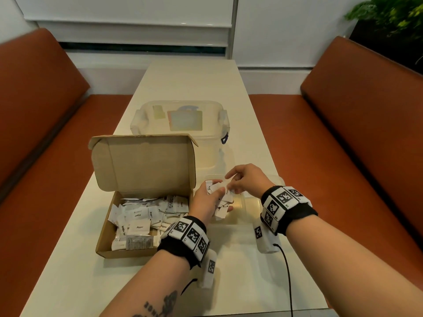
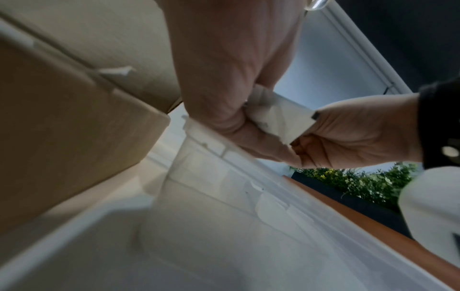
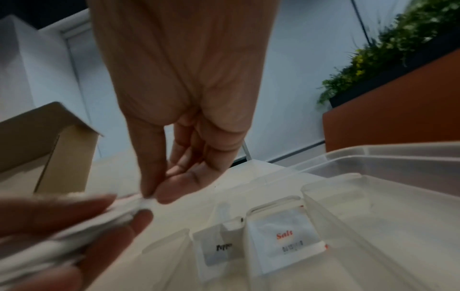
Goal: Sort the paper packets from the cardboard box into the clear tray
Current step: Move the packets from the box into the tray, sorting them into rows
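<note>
Head view: left hand gripped a bunch of paper packets over the clear tray, beside the cardboard box. Right wrist view: right hand pinched one packet's edge above tray compartments holding Pepper and Salt packets.

Tray packets read "Salt", "Pepper"; box packets "Pepper", "Stevia".

Left hand curled, fingers clutching; right hand in thumb-forefinger pinch grip, touching left.

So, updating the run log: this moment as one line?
left hand holds packet stack | right hand pinches one | over clear tray
</note>
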Demonstrator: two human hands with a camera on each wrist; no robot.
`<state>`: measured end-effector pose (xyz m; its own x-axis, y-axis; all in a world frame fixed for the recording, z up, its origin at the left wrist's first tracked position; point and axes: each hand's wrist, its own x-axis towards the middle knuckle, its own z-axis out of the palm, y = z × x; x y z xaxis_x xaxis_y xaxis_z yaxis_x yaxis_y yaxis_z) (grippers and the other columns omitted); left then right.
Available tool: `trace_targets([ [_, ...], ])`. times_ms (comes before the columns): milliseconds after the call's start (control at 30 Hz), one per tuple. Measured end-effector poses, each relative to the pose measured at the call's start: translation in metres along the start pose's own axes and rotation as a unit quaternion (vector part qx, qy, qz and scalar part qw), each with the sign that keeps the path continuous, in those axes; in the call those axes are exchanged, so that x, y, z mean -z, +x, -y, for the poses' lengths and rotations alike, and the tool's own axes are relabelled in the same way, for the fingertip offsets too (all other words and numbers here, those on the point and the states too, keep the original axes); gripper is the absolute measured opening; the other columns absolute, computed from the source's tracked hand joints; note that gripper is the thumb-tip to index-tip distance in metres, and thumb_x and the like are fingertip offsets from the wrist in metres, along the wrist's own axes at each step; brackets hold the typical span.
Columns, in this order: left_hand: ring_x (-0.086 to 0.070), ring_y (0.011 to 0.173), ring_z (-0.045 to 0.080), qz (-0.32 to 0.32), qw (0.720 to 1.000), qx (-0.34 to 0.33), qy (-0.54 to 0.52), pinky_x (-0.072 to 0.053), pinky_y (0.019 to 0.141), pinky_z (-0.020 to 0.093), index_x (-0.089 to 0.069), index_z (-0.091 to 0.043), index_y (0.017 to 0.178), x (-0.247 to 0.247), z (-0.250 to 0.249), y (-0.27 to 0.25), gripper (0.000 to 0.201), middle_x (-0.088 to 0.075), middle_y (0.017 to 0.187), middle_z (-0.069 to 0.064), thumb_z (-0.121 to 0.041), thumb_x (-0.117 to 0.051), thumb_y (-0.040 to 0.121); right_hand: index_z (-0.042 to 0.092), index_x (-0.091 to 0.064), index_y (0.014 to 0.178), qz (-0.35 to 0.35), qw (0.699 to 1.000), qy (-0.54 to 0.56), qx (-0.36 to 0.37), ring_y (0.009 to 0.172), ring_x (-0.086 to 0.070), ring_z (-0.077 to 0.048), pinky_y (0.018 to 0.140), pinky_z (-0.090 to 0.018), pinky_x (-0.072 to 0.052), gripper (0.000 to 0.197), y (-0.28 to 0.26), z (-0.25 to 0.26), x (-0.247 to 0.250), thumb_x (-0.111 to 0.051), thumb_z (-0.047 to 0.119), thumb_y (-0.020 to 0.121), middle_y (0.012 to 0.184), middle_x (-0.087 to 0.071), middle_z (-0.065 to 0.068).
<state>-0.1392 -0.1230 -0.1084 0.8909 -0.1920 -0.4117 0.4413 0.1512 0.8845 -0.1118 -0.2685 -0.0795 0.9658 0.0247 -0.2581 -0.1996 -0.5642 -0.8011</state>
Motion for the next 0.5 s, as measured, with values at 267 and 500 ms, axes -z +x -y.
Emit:
trace_targets([
  [267,-0.065,0.080,0.037,-0.024,0.999,-0.035,-0.002,-0.055,0.079,0.057,-0.055,-0.012,0.105,-0.0008,0.0017,0.0053,0.021,-0.063,0.107,0.027,0.002,-0.057,0.090,0.004,-0.055,0.081,-0.068,0.989,0.123,-0.044,0.058,-0.064,-0.019,0.053,-0.019,-0.056,0.016,-0.0033,-0.0021,0.0052,-0.065,-0.008,0.080,0.079,-0.058,-0.014],
  [500,-0.064,0.077,0.032,-0.034,0.997,-0.036,0.051,-0.054,0.052,0.029,-0.058,-0.023,0.093,0.0005,-0.0002,0.0070,0.026,-0.059,0.112,0.021,0.002,-0.057,0.088,0.012,-0.061,0.108,0.008,0.999,-0.043,-0.003,0.069,-0.058,-0.010,0.064,-0.019,-0.050,0.036,-0.0019,-0.0073,0.0051,-0.075,0.005,0.075,0.079,-0.063,0.001],
])
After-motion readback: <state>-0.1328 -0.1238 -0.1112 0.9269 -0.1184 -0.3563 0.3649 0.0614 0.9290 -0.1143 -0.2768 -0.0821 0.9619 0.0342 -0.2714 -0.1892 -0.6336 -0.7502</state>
